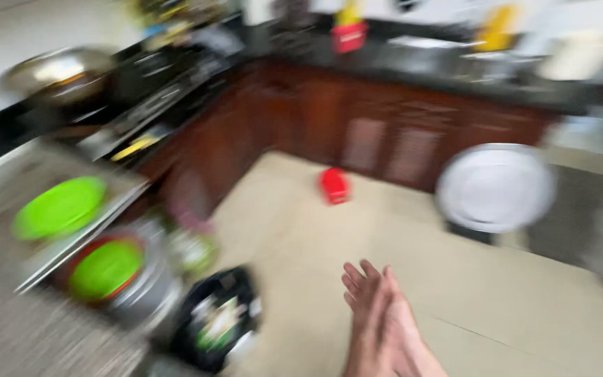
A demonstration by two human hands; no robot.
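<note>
Pale, smooth floor tiles (525, 307) fill the near and middle ground of a kitchen, all of it smeared by motion blur. Dark reddish-brown wooden cabinets (385, 139) with panelled doors run along the far side and turn down the left, topped by a dark glossy counter (448, 73) crowded with things too blurred to tell apart. At far left a rounded metal pan (57, 73) sits on the counter. Right of centre a large round plate (495, 187), pale and shiny, stands out against the cabinets. At near left a grey speckled surface carries a round bright green lid or plate (61, 207); below it a metal pot (141, 286) holds another round green piece (106, 269) with a red edge. Beside that, on the floor, a black bin (221, 321) holds mixed scraps, white and green. A small red boxy object (334, 185) lies on the floor near the far cabinets.

One hand (378, 314), which I take for the right, reaches in from the near edge, fingers straight and together, flat, holding nothing, well apart from the bin and the plate. No other hand shows.
</note>
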